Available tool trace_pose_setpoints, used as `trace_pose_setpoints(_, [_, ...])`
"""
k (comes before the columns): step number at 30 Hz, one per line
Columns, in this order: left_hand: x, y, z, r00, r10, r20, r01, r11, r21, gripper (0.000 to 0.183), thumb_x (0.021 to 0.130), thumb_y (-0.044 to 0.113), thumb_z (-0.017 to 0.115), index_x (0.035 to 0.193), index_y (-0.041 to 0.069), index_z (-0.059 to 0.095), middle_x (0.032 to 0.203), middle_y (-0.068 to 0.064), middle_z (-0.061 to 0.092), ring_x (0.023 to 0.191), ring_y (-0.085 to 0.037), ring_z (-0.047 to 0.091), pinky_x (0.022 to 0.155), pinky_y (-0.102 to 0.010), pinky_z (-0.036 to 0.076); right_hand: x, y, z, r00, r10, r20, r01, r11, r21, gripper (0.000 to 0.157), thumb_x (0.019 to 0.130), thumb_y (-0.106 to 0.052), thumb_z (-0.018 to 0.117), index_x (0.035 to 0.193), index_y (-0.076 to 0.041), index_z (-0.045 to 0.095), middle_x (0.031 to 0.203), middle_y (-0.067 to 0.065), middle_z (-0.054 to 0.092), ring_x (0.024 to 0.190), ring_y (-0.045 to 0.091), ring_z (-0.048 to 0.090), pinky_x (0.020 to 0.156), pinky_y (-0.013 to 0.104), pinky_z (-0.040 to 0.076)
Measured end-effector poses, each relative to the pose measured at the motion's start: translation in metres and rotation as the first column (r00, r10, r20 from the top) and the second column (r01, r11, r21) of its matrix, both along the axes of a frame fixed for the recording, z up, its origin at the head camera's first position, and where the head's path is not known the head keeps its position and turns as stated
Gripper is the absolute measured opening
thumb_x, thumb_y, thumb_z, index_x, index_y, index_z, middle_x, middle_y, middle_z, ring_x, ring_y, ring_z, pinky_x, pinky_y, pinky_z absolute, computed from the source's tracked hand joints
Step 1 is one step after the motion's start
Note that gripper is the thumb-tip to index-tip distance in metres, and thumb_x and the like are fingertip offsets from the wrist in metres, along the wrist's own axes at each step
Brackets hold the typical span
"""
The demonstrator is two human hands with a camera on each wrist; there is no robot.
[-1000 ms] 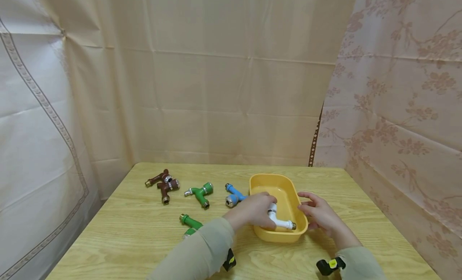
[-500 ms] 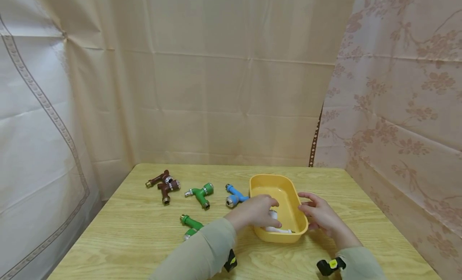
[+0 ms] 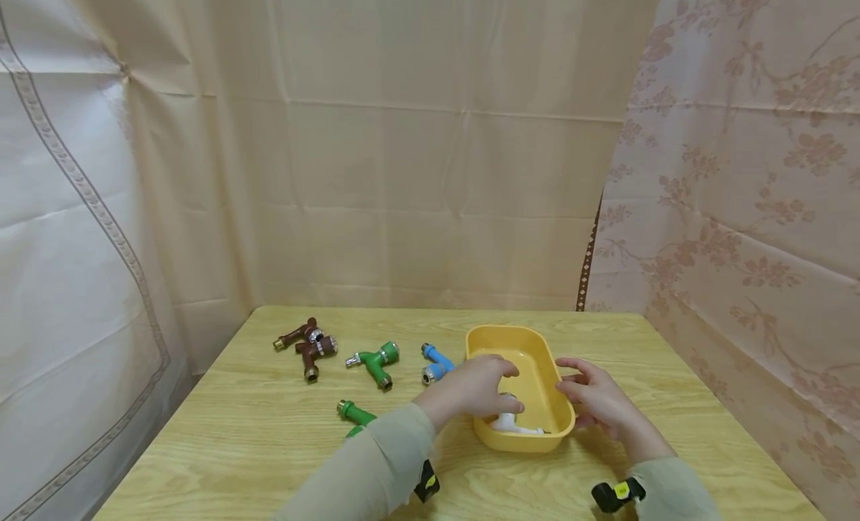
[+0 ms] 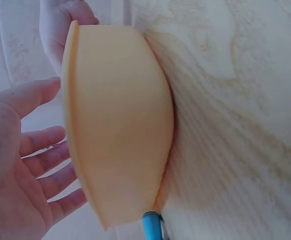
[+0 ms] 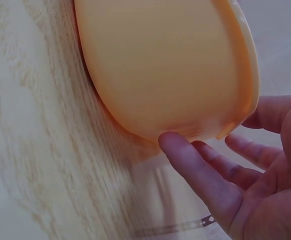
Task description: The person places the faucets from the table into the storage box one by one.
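A yellow plastic tub (image 3: 520,442) stands on the wooden table, right of centre. In it, at the near end, lies a white tap (image 3: 513,425), partly covered by the left hand. My left hand (image 3: 475,387) hovers over the tub's left rim with fingers loosely spread, and the left wrist view shows no tap in its grasp. Beside the tub's right wall is my right hand (image 3: 599,398); its fingertips touch the outside of the tub, and its fingers (image 5: 200,172) are extended rather than curled.
A blue tap (image 3: 435,366) lies close to the tub's left side. Further left are a green tap (image 3: 375,364), a second green tap (image 3: 354,414) partly behind the left sleeve, and two dark red taps (image 3: 313,351). Curtains hang behind the table (image 3: 222,431).
The left hand lowered the white tap to the tub's floor and let go of it. Its fingers have loosened and drawn slightly back left. The right hand stays at the tub's side.
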State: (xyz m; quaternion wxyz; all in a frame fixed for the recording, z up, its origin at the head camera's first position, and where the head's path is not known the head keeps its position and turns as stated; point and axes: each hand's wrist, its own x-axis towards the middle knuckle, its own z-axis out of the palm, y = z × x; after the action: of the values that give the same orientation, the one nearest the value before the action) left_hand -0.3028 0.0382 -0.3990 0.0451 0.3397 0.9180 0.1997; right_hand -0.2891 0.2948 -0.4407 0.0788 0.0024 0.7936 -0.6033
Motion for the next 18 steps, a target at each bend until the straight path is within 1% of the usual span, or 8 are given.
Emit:
trace_pose_setpoints(4, [0.000,-0.002,0.005,1.000,0.002,-0.021,-0.002,1.000,-0.002,0.058,0.090,0.049,0.076,0.137,0.017,0.064,0.132,0.007,0.064,0.122,-0.011,0.058,0.099,-0.030,0.049,0.000,0.001,0.001,1.000,0.013,-0.013,-0.012,1.000,0.011,0.055,0.103,-0.010,0.058,0.153,-0.003,0.035,0.132,0.030,0.051,0.097,0.032,0.068,0.064,0.052,0.060])
trace_pose_setpoints(7, [0.001,-0.003,0.008,1.000,0.005,-0.023,-0.005,1.000,0.004,0.058,0.090,0.051,0.075,0.137,0.018,0.064,0.132,0.007,0.064,0.120,-0.012,0.059,0.099,-0.031,0.049,0.002,0.002,0.003,0.999,0.027,-0.025,-0.026,0.999,0.018,0.057,0.104,-0.011,0.057,0.154,-0.001,0.032,0.135,0.032,0.049,0.099,0.032,0.067,0.063,0.052,0.060])
trace_pose_setpoints(13, [0.002,-0.008,0.013,0.999,0.019,-0.034,-0.018,1.000,0.020,0.058,0.091,0.051,0.074,0.138,0.019,0.063,0.133,0.009,0.063,0.122,-0.012,0.059,0.101,-0.032,0.048,0.002,0.002,0.006,0.999,0.020,-0.029,-0.019,1.000,0.025,0.058,0.103,-0.011,0.058,0.154,-0.001,0.032,0.138,0.034,0.046,0.102,0.032,0.065,0.065,0.052,0.060])
trace_pose_setpoints(18, [0.001,-0.015,0.018,0.998,0.026,-0.052,-0.024,0.999,0.031,0.059,0.092,0.051,0.072,0.139,0.018,0.063,0.134,0.006,0.063,0.123,-0.013,0.058,0.100,-0.032,0.048,0.003,0.001,0.008,1.000,0.012,-0.027,-0.012,1.000,0.022,0.058,0.102,-0.010,0.059,0.154,-0.001,0.033,0.139,0.035,0.045,0.103,0.031,0.064,0.066,0.053,0.060])
